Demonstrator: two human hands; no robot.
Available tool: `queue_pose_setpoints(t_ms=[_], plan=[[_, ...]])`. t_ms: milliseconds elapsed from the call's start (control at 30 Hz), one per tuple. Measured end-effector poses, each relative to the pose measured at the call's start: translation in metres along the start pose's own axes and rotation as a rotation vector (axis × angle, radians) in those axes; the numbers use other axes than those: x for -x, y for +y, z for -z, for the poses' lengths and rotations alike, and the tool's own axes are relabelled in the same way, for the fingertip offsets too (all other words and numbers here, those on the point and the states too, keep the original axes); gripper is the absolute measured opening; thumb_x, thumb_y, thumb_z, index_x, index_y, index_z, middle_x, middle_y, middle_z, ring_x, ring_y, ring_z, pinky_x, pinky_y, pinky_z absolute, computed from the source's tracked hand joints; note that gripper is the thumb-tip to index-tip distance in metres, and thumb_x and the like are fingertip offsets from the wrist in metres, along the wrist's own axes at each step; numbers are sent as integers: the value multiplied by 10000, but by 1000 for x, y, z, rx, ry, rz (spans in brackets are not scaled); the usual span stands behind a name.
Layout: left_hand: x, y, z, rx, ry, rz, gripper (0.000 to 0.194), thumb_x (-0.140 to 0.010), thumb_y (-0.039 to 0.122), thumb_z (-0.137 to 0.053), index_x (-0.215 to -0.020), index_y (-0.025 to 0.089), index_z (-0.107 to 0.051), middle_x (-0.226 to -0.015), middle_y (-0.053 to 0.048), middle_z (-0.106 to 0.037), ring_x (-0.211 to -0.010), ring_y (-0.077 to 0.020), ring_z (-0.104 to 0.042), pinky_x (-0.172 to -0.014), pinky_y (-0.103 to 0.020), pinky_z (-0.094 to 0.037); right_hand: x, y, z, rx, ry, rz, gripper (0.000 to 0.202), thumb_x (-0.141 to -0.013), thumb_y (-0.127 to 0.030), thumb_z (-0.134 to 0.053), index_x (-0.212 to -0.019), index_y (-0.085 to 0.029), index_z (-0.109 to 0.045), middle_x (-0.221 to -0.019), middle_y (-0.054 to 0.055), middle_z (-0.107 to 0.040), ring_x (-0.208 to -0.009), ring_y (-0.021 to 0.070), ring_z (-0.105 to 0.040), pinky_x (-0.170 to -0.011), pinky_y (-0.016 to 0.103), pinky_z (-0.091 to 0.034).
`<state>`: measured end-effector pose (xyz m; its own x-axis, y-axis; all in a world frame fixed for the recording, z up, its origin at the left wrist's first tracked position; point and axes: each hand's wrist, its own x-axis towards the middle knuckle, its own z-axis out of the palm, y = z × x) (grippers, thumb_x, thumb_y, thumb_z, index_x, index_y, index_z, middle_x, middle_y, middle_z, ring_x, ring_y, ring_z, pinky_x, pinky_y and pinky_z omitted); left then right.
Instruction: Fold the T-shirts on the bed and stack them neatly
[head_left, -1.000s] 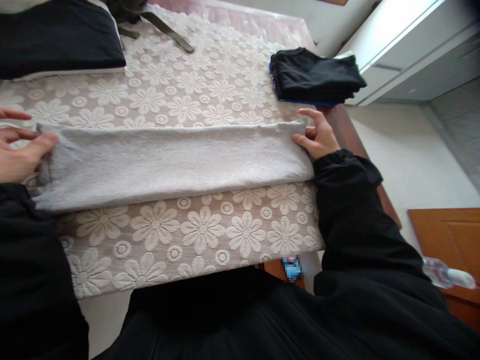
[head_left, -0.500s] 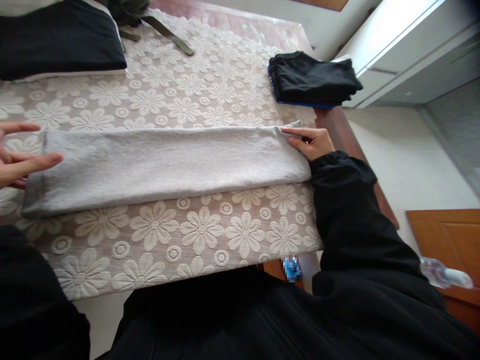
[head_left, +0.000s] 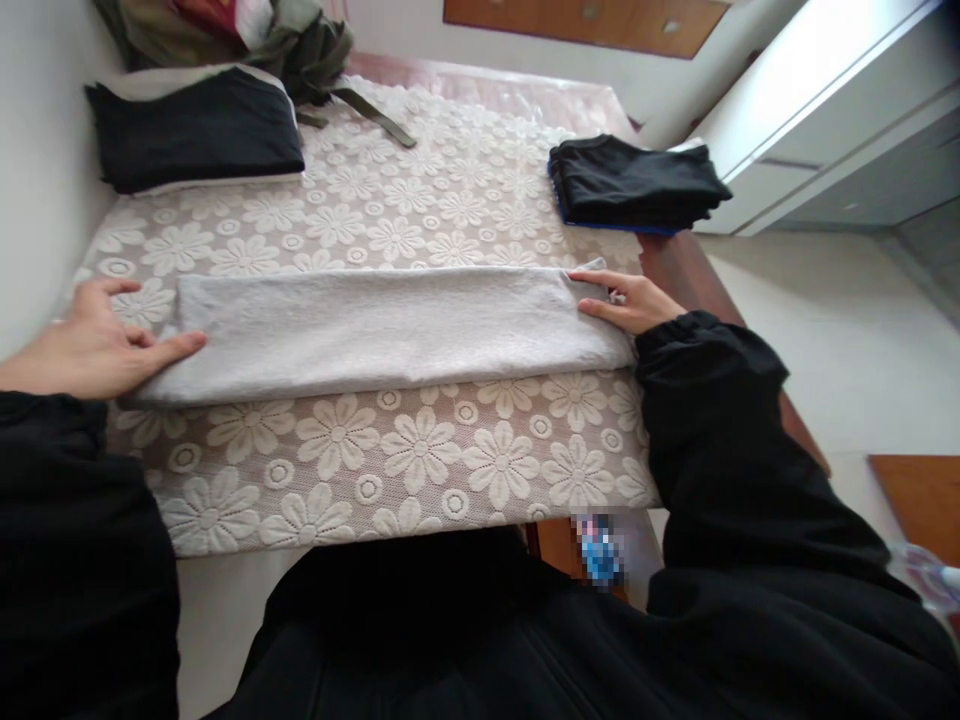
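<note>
A light grey garment (head_left: 390, 325), folded into a long flat strip, lies across the near part of the table. My left hand (head_left: 109, 340) is at its left end, fingers spread, with the thumb resting on the cloth and the index finger beyond its edge. At the other end, my right hand (head_left: 626, 302) touches the upper right corner. Its index finger and thumb are stretched out and apart on the fabric, while the other fingers curl beneath. A small tip of cloth sticks up beside the right index finger.
A flower-patterned lace tablecloth (head_left: 420, 450) covers the table. Folded dark clothes (head_left: 202, 130) lie back left, before an olive bag (head_left: 300, 50) with a loose strap. Another stack of black clothes (head_left: 637, 180) sits at the right edge. A white cabinet (head_left: 810, 110) stands beyond.
The view has shifted, bringing more of the table's left side and the olive bag into sight. My left hand has come further into view at the garment's left end. My right hand keeps its place.
</note>
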<state>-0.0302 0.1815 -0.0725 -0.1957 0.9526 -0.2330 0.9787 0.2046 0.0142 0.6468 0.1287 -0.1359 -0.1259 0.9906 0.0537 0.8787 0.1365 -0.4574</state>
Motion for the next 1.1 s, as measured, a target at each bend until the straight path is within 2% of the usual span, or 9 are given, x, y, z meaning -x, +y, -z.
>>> queue_pose_setpoints(t_ms=[67,133,233,367,467,567,700,867,1100], plan=[[14,8,13,-10,-84,37,1010,-1009,573,-675,-1712,101,-124,-1189,-88,-797,-904,-262,-791,-838,-311,-619,4,-12,7,181,11,-37,578,-950,-584,-809,-1468,-328,-782,-1269,124,-784,-1136,403,-740,-1072,640,-552],[26,17,25,-42,-63,-7,992,-1045,543,-634,-1736,89,-85,-1307,-148,-769,-1117,-318,-788,-1028,-403,-614,8,-34,12,361,86,-24,556,-1008,-596,-750,-1476,-298,-772,-1417,182,-723,-1320,477,-663,-1126,729,-484],[41,47,28,-107,78,-343,764,-1110,496,-474,-1704,38,-328,-1628,-274,-568,-1526,-401,-566,-1305,-541,-433,8,-89,5,442,138,143,603,-1133,-608,-546,-1613,-259,-651,-1736,179,-480,-1581,467,-456,-1255,725,-386],[57,127,5,-12,101,-838,659,-1140,498,-390,-1671,119,-481,-1748,-161,-498,-1655,-287,-429,-1405,-470,-307,-12,-178,-46,375,-63,332,679,-1180,-621,-430,-1754,-259,-458,-1822,104,-369,-1675,378,-359,-1345,619,-355],[64,180,-25,-37,119,-899,673,-1146,443,-370,-1754,157,-385,-1841,-110,-360,-1736,-312,-269,-1447,-584,-174,-29,-218,-93,379,-104,355,749,-1173,-621,-443,-1801,-220,-373,-1864,88,-246,-1725,389,-226,-1380,644,-279],[62,198,-51,-53,107,-883,720,-1140,399,-347,-1799,122,-264,-1878,-105,-243,-1764,-329,-166,-1448,-652,-85,-34,-226,-121,374,-110,352,776,-1175,-567,-433,-1817,-147,-320,-1869,109,-190,-1742,389,-152,-1401,670,-189],[56,197,-67,-42,126,-886,753,-1145,430,-308,-1795,59,-230,-1872,-134,-232,-1768,-329,-148,-1452,-654,-64,-33,-222,-129,350,-102,355,762,-1177,-531,-407,-1824,-141,-303,-1871,109,-168,-1749,370,-129,-1413,670,-131],[49,182,-66,-53,146,-892,752,-1150,482,-285,-1795,95,-273,-1865,-109,-267,-1765,-316,-170,-1458,-624,-92,-30,-210,-122,358,-93,314,726,-1181,-498,-357,-1814,-145,-328,-1870,90,-174,-1751,319,-145,-1428,626,-129],[27,73,-63,-5,241,-579,783,-1133,534,-233,-1794,122,-313,-1858,-124,-292,-1751,-330,-223,-1446,-592,-166,15,-108,-77,450,71,49,714,-1154,-459,-287,-1790,-149,-381,-1839,99,-300,-1714,308,-292,-1406,605,-244]])
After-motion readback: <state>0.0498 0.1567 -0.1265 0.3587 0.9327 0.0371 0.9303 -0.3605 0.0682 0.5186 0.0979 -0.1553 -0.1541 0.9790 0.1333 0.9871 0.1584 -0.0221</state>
